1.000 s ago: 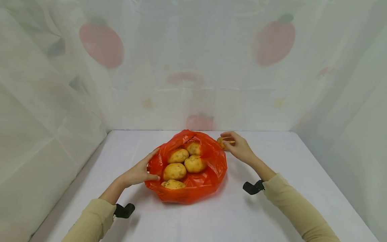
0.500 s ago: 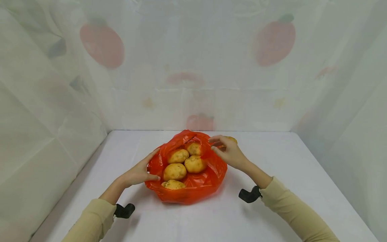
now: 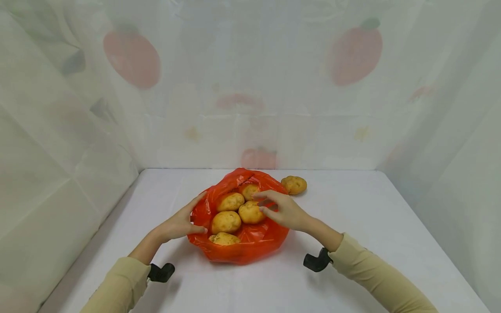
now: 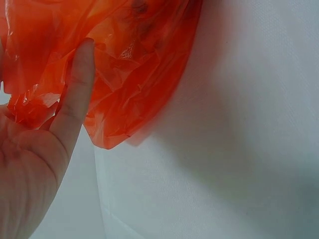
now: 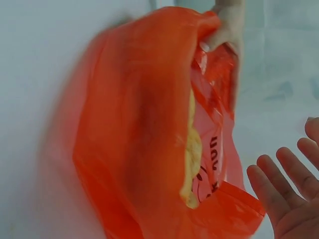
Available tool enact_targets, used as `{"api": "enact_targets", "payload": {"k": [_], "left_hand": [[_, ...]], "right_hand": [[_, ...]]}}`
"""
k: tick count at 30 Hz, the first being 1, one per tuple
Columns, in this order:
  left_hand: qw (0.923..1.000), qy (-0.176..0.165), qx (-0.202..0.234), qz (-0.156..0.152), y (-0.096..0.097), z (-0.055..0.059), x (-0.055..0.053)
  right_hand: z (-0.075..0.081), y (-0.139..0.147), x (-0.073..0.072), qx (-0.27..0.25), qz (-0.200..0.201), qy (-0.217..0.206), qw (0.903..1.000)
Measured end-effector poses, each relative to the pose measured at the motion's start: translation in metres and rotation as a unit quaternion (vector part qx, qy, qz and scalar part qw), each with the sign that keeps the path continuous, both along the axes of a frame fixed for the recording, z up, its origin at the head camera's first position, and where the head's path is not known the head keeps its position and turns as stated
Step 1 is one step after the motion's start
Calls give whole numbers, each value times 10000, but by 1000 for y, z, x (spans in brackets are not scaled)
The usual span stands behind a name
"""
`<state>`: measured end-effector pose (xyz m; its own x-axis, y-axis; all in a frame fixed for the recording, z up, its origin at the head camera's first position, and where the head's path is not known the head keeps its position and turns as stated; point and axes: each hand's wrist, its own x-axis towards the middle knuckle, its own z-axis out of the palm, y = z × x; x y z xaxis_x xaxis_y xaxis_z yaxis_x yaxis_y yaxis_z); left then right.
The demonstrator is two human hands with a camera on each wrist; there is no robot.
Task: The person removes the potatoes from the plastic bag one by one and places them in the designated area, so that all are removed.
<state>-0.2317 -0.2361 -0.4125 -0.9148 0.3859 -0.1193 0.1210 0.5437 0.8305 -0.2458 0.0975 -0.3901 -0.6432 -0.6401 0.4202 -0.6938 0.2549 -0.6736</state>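
In the head view a thin red plastic bag (image 3: 242, 252) stands open, with several potatoes (image 3: 226, 222) inside. My left hand (image 3: 176, 225) holds the bag's left side, its thumb near the front rim and its fingers toward the back. In the left wrist view the thumb (image 4: 79, 79) lies against the red plastic. My right hand (image 3: 287, 211) hovers over the bag's right rim with nothing in it, fingers loosely bent and pointing left above the potatoes. The right wrist view shows its spread fingers (image 5: 279, 184) beside the mouth of the bag.
One loose potato (image 3: 294, 185) lies on the white-covered table (image 3: 352, 200) just behind and right of the bag. Pale hanging sheets with faded fruit prints form the back wall (image 3: 250, 78) and both sides.
The right hand has come from the loose potato, left and toward me, over the bag, leaving that potato on the table. The left hand and bag have stayed in place.
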Motion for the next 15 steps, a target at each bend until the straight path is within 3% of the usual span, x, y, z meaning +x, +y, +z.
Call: {"api": "enact_targets", "payload": {"k": [7, 15], "left_hand": [[10000, 10, -39, 25, 0, 0, 1], [10000, 36, -1, 0, 0, 0, 1]], "right_hand": [[-7, -3, 0, 368, 516, -431, 9971], [-12, 0, -1, 921, 509, -508, 9932]]}}
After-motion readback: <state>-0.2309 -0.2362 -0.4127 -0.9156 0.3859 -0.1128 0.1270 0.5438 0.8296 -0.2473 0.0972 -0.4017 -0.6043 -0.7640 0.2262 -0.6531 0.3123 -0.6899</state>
